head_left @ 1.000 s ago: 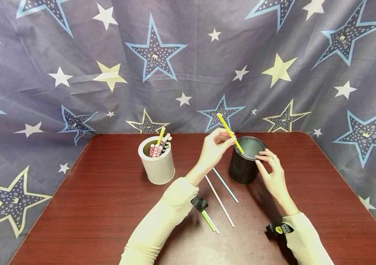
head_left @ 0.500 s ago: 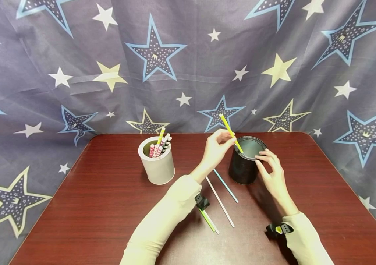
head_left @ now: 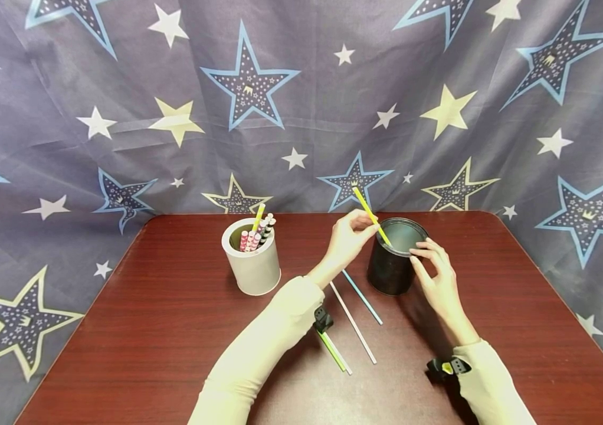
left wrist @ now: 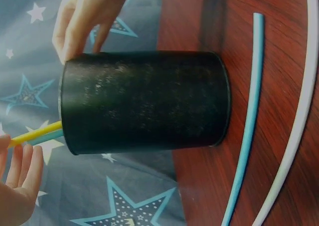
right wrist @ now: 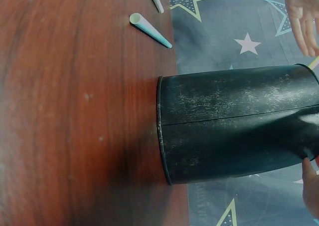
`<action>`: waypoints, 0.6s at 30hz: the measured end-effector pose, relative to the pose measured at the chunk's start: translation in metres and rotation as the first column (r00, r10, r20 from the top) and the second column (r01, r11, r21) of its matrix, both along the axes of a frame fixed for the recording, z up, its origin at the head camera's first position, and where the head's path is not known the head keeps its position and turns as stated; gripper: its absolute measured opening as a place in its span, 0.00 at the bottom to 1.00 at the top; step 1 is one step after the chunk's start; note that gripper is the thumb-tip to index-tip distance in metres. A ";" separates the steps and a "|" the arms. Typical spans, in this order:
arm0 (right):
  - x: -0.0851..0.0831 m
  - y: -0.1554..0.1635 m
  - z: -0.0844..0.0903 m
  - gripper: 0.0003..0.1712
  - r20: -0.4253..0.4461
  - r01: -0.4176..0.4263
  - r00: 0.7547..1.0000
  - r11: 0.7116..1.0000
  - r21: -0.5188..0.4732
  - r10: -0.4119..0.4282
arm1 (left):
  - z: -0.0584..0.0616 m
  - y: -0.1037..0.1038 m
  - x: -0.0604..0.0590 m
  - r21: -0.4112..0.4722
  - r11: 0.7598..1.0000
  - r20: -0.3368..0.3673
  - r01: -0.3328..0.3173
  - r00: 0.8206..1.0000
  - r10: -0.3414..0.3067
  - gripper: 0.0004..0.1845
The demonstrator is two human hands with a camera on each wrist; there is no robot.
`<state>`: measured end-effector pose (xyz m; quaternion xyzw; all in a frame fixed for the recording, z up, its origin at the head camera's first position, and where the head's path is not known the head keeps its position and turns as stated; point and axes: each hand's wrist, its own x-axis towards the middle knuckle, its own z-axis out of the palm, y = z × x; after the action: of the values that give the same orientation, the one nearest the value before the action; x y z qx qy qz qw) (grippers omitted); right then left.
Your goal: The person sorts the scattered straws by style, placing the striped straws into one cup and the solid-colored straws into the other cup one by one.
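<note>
Yellow straw [head_left: 369, 215] pinched by left hand [head_left: 345, 242], tip inside black can [head_left: 394, 260], right hand [head_left: 436, 277] touching rim

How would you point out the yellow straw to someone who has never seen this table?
Start at the black can on the dark red table, right of the white cup. The yellow straw leans over the can's rim, its lower end inside, pinched by the left hand. Unlike the loose straws lying flat, it is held up in the air.

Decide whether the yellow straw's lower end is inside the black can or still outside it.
Inside. The yellow straw, pinched by the left hand, slants down past the black can's rim, its tip within the opening. The right hand touches the can's rim.
</note>
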<state>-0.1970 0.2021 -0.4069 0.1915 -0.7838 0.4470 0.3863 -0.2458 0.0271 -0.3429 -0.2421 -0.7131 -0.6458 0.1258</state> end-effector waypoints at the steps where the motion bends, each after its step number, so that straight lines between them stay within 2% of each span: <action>1: 0.000 0.000 0.000 0.12 0.002 0.001 1.000 1.000 0.000 -0.001 | -0.001 0.000 0.000 -0.017 1.000 -0.006 -0.007 1.000 0.007 0.08; 9: 0.000 0.000 -0.001 0.12 0.008 0.001 1.000 1.000 0.004 -0.001 | -0.002 0.001 -0.002 -0.070 0.997 -0.011 -0.016 1.000 0.015 0.08; 16: -0.001 0.000 -0.001 0.12 0.002 -0.001 1.000 1.000 0.001 0.001 | -0.028 -0.002 -0.024 -0.078 0.997 -0.020 -0.012 1.000 0.011 0.10; 18: -0.001 0.000 -0.001 0.12 -0.003 -0.002 1.000 1.000 0.000 0.002 | -0.033 -0.005 -0.025 -0.092 0.996 -0.020 -0.008 1.000 0.006 0.10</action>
<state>-0.1977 0.2020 -0.4078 0.1928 -0.7830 0.4471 0.3871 -0.2708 0.0216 -0.3755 -0.2516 -0.7416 -0.6094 0.1237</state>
